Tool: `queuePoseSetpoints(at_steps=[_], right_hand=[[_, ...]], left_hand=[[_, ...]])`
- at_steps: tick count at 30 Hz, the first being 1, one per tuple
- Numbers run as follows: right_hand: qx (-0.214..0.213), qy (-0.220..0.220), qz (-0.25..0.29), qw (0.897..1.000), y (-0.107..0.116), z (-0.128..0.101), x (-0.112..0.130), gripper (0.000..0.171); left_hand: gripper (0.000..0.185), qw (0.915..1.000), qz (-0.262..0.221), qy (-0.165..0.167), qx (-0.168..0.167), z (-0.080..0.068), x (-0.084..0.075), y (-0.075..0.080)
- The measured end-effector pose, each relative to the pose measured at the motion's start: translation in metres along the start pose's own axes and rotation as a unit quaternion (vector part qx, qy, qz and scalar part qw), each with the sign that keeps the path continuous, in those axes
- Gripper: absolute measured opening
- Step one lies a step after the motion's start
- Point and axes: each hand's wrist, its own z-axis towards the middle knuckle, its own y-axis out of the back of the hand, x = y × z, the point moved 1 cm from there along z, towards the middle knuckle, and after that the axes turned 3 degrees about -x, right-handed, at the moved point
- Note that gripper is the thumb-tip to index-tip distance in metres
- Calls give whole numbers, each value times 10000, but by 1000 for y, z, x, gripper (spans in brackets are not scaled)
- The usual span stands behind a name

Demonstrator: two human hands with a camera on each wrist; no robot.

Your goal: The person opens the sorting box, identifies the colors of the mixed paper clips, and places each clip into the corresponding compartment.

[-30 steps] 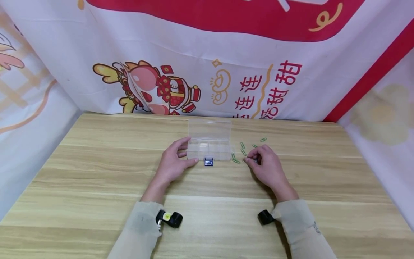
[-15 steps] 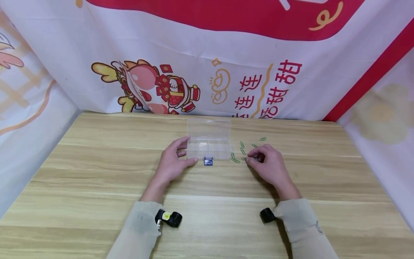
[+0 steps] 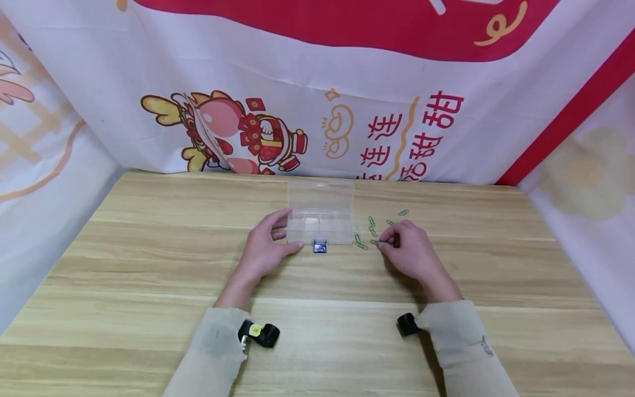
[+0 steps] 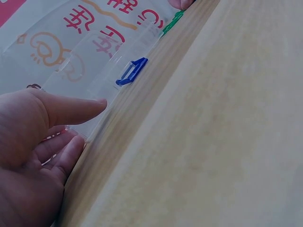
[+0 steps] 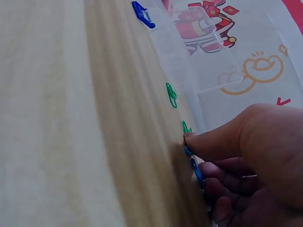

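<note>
my left hand [image 3: 265,248] rests with loose fingers touching the clear box [image 3: 321,214]. my right hand [image 3: 407,251] pinches a green clip [image 5: 186,127] on the table [image 3: 149,264].

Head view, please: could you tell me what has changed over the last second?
The right hand shifted slightly up the table among the green paper clips, fingertips pinched at one. The left hand stayed against the clear box, lid open; the other clips did not move.

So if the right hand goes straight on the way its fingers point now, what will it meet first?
Probably the green clips lying just past the right hand, whose fingertips point left. Beyond them stands the clear box. Depth is hard to judge, so it may pass in front of the box.
</note>
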Motion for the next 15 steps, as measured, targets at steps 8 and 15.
queuePoseSetpoints(at_steps=[8, 15], right_hand=[[484, -4, -65, 9988, 4, 3, 1, 7], [522, -48, 267, 9983, 5, 5, -2, 8]], left_hand=[[84, 10000, 20, -12, 9, 0, 1, 0], [82, 10000, 51, 12, 15, 0, 0, -1]])
